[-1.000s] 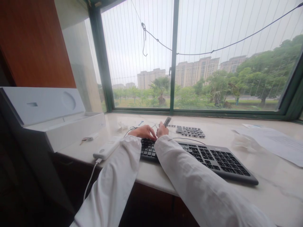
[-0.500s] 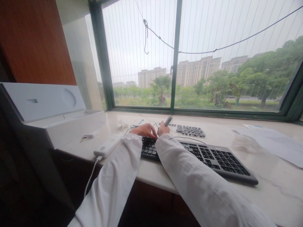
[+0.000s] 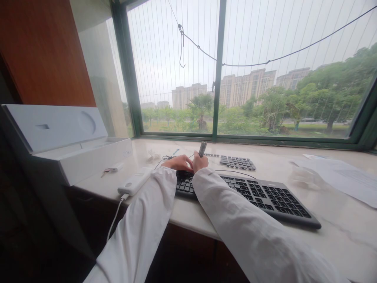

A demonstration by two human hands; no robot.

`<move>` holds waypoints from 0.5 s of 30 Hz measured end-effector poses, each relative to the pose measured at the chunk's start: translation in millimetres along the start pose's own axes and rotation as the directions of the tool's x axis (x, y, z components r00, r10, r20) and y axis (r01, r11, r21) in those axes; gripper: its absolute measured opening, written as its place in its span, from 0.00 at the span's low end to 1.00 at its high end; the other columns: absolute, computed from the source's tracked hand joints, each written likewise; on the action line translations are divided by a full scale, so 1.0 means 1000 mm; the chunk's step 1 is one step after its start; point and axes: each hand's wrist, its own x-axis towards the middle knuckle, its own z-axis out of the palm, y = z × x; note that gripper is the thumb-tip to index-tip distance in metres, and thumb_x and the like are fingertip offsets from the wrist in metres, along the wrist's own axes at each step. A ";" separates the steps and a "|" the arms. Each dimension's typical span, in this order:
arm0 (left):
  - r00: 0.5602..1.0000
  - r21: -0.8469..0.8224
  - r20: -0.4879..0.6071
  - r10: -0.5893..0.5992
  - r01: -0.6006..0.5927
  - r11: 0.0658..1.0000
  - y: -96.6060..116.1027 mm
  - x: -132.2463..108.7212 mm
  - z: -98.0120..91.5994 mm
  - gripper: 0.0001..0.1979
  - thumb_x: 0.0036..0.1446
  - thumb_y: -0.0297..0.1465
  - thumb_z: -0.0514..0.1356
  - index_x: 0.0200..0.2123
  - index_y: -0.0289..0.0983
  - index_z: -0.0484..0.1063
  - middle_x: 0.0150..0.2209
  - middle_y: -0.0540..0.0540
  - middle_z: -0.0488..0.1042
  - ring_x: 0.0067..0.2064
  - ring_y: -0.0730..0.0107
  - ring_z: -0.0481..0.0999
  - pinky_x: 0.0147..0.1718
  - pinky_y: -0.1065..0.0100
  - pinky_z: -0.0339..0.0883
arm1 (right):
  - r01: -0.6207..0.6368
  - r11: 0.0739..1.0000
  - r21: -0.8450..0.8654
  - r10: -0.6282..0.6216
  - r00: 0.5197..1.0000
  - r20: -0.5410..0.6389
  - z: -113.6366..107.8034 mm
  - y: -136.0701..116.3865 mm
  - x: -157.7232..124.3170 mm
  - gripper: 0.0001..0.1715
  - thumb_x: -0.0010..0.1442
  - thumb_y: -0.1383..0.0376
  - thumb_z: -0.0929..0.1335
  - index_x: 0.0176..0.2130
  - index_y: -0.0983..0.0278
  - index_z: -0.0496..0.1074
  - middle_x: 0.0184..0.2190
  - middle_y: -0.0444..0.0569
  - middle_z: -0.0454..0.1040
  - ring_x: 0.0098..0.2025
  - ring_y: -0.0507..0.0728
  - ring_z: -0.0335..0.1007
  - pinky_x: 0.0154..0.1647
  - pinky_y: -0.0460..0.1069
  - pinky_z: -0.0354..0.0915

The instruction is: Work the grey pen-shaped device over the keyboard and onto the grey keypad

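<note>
**Hands at keyboard on window ledge**

Pale stone ledge under big window. Black keyboard near front edge. Left hand flat on its left-end keys, fingers loosely spread; right hand fisted round small grey tool, tip hidden.

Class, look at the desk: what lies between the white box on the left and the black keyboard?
In the head view, a white power bank with its white cable lies between the white box and the black keyboard, on the desk.
</note>
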 end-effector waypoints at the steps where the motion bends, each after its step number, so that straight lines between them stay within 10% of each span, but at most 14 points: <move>1: 1.000 0.003 0.004 0.002 -0.002 1.000 0.000 0.000 0.000 0.17 0.39 0.41 0.68 0.32 0.36 0.81 0.20 0.53 0.69 0.23 0.77 0.64 0.24 0.73 0.55 | -0.013 1.000 -0.027 0.013 1.000 -0.015 -0.001 -0.003 -0.003 0.18 0.54 0.54 0.64 0.20 0.62 0.66 0.20 0.49 0.69 0.25 0.57 0.64 0.26 0.49 0.54; 15: 1.000 0.002 0.002 -0.004 0.004 1.000 0.001 0.002 0.001 0.15 0.39 0.39 0.68 0.28 0.35 0.79 0.24 0.49 0.74 0.30 0.69 0.71 0.30 0.72 0.61 | 0.116 0.993 0.038 -0.114 0.993 -0.043 -0.003 -0.014 -0.016 0.19 0.55 0.61 0.64 0.16 0.61 0.60 0.17 0.45 0.60 0.23 0.54 0.55 0.24 0.47 0.48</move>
